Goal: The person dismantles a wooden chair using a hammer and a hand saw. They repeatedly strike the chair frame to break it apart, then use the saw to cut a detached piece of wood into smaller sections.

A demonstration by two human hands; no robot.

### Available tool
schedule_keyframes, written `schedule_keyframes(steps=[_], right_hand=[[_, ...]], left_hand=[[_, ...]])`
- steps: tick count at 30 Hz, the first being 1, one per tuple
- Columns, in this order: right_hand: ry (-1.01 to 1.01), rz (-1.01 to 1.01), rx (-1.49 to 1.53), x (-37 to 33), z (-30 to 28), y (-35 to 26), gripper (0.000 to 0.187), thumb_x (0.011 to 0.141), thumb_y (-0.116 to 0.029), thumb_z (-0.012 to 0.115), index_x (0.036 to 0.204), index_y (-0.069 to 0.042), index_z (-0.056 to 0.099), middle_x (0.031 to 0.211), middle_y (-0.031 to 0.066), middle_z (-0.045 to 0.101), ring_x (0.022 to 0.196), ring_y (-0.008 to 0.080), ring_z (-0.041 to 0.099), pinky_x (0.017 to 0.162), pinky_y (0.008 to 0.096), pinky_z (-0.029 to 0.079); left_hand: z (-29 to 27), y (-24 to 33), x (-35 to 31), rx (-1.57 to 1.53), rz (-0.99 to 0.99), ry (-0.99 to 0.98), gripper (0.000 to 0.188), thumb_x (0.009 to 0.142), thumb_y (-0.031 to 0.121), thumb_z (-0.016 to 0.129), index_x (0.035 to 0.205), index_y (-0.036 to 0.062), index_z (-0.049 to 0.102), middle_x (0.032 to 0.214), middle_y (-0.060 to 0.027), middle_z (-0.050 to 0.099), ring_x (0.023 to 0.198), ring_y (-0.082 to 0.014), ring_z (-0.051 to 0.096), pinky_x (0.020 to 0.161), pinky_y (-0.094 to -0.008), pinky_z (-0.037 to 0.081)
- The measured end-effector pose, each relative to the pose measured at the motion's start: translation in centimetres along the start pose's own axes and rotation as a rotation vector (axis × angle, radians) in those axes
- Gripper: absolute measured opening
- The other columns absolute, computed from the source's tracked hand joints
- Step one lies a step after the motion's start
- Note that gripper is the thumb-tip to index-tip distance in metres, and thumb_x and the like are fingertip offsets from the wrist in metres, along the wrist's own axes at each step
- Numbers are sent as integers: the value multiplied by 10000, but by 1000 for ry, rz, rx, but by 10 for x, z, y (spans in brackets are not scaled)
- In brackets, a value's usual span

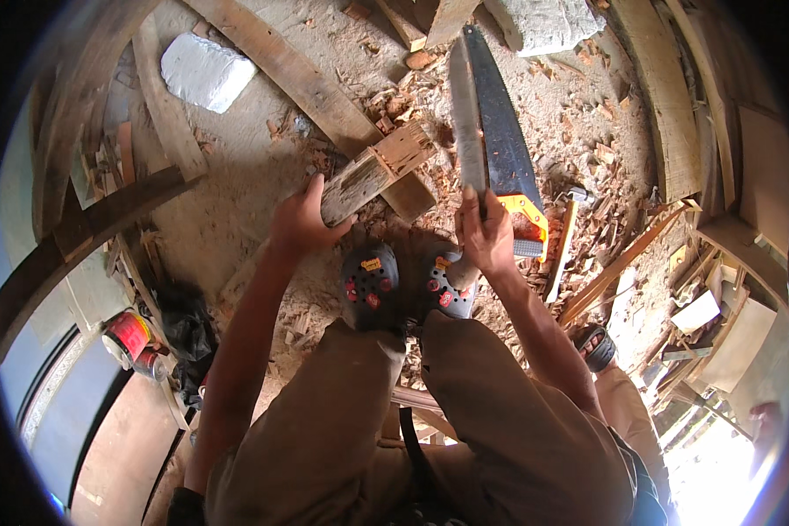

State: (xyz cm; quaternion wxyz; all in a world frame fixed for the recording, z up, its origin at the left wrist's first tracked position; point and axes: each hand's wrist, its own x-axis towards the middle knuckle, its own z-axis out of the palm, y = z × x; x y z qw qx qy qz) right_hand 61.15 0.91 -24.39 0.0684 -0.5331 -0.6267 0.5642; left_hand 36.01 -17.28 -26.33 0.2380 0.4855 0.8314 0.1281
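My left hand (302, 215) grips the near end of a short, rough wood block (364, 180). The block's far end lies over a long plank (294, 74) on the ground, and its surface looks splintered. In my right hand (486, 232) is a machete (466, 123), its broad grey blade pointing away from me. The rounded butt of its handle shows below my fist. Just right of the blade, a handsaw (504, 131) with a dark blade and orange handle lies on the ground, partly covered by the machete and my hand.
Wood chips and dust cover the ground. A hammer (568, 232) lies right of the saw. Pale blocks (206, 72) sit at the far side, and boards (657, 96) line the right. Another person's sandalled foot (596, 349) is at my right. Cans (127, 337) stand at left.
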Motion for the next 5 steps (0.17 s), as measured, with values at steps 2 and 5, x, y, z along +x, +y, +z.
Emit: schedule_keyframes(steps=[2, 5], right_hand=[[-50, -250, -158, 0, -1, 12, 217, 992, -181, 599, 859, -15, 558, 656, 172, 618, 549, 267, 621, 521, 433, 461], [-67, -330, -251, 6, -10, 23, 315, 974, -350, 670, 903, -51, 599, 627, 61, 630, 515, 166, 575, 494, 354, 464]], left_hand=[[0, -4, 5, 18, 41, 1, 863, 711, 468, 813, 1355, -15, 502, 1029, -216, 708, 891, -370, 713, 769, -456, 578], [0, -4, 7, 36, -15, -75, 887, 708, 464, 819, 1379, -11, 486, 1071, -227, 700, 918, -353, 716, 793, -463, 577]])
